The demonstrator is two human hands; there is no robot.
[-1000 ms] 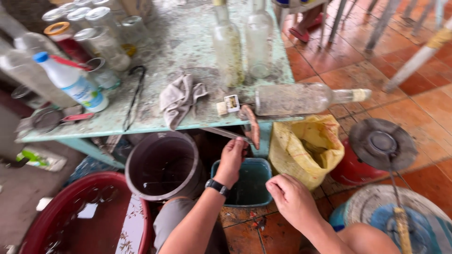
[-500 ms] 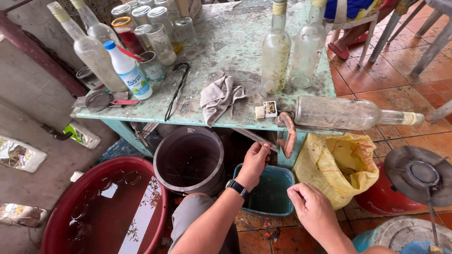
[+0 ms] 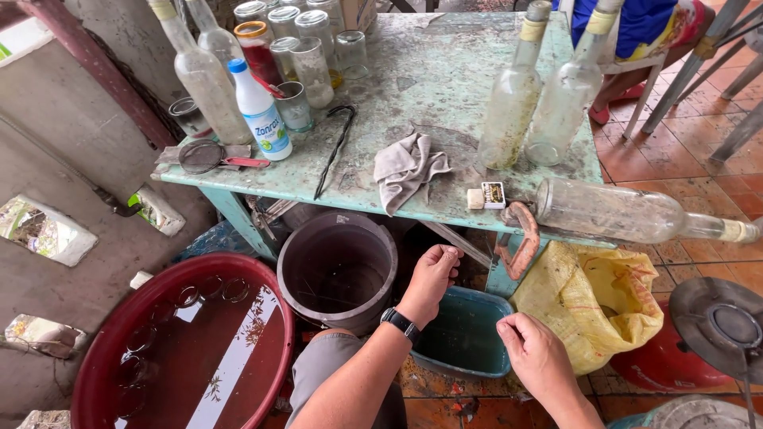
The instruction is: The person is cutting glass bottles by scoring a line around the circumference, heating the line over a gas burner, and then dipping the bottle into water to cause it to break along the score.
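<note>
Hovering: left hand (image 3: 431,274) over teal plastic tub (image 3: 465,334), fingers curled.

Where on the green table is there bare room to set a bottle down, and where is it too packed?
The table is bare between the jar cluster and the two upright bottles, down to the grey rag. A narrower gap lies between the black bent rod and the rag. The back left corner is crowded; the lying bottle fills the front right edge.
</note>
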